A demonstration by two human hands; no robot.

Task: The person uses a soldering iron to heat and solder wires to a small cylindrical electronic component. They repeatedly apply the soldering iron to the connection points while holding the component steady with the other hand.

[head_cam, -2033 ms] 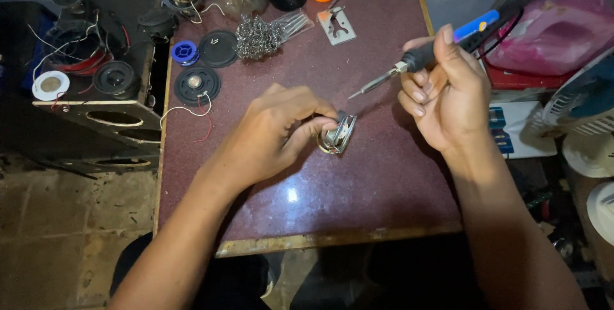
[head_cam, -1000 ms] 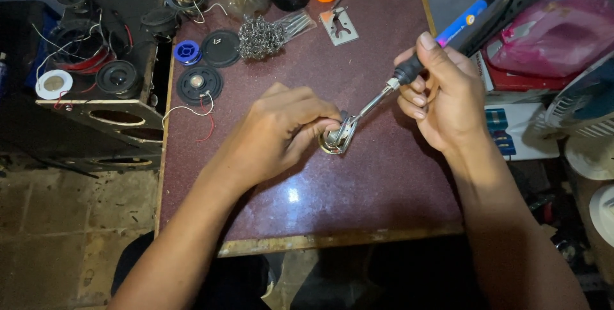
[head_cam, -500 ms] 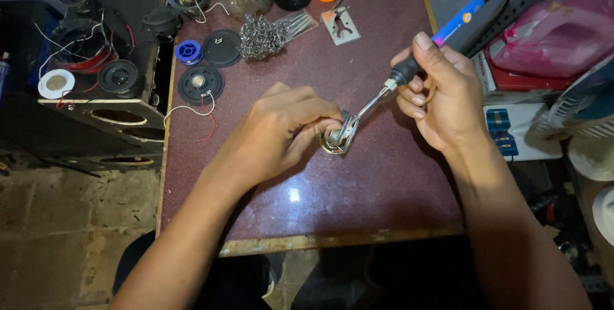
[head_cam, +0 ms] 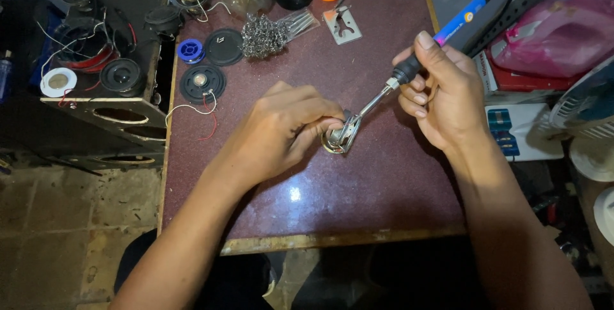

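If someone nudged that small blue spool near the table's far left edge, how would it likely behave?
The blue spool looks small and plastic, so probably light and easy to slide on the glossy table. It lies flat on its flange, so it likely won't roll unless tipped. It sits near the edge, so a leftward push might drop it.

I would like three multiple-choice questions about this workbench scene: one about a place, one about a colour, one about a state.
1. Where does the tangled ball of metal wire wool lie?
A. far side of the dark red table
B. on the floor
C. in the right hand

2. What colour is the small solder spool?
A. green
B. blue
C. yellow

3. The soldering iron's metal tip is
A. lying on the table
B. hanging from a hook
C. against the small metal part in the left hand

Answers: A, it lies near the far jars; B, its rim is blue; C, tip meets part.
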